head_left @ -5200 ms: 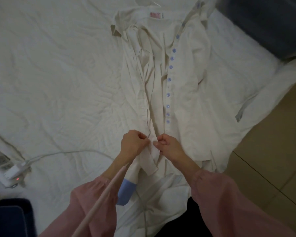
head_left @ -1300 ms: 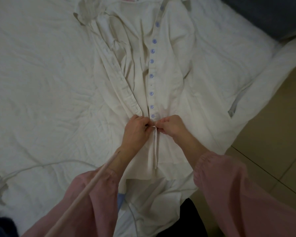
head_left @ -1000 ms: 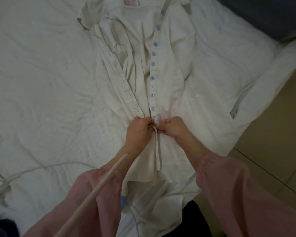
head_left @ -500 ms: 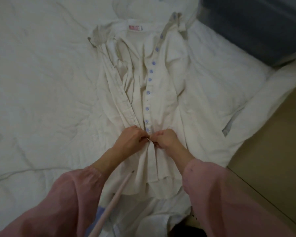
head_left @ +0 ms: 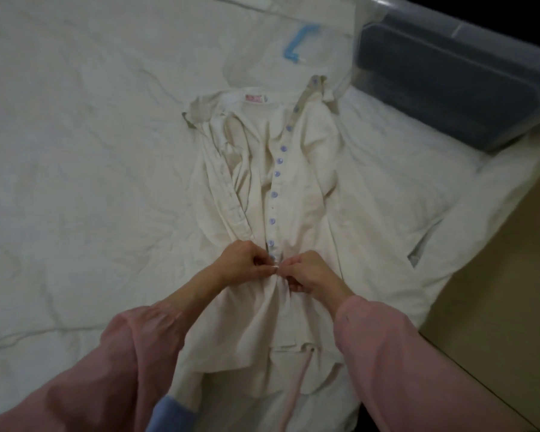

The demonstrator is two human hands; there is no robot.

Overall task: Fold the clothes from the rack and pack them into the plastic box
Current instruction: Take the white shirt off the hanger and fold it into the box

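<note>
Cream shirt (head_left: 300,169) lies flat mid-bed (head_left: 75,151), collar toward the far edge, hem at the near edge, front up for buttoning. Left hand (head_left: 240,263) and right hand (head_left: 309,272) each pinch the front strip just below the blue buttons (head_left: 273,194), likely fastening one so it folds neatly. Plastic box (head_left: 449,73) waits at the far right corner; blue hanger (head_left: 296,45) lies by the far edge.

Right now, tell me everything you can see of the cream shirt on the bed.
The cream shirt looks like thin, creased cotton. It lies front up on the white bedsheet, collar away from the person, with a pink neck label and a row of pale blue buttons. The left hand and right hand pinch its front edges together low down.
</note>
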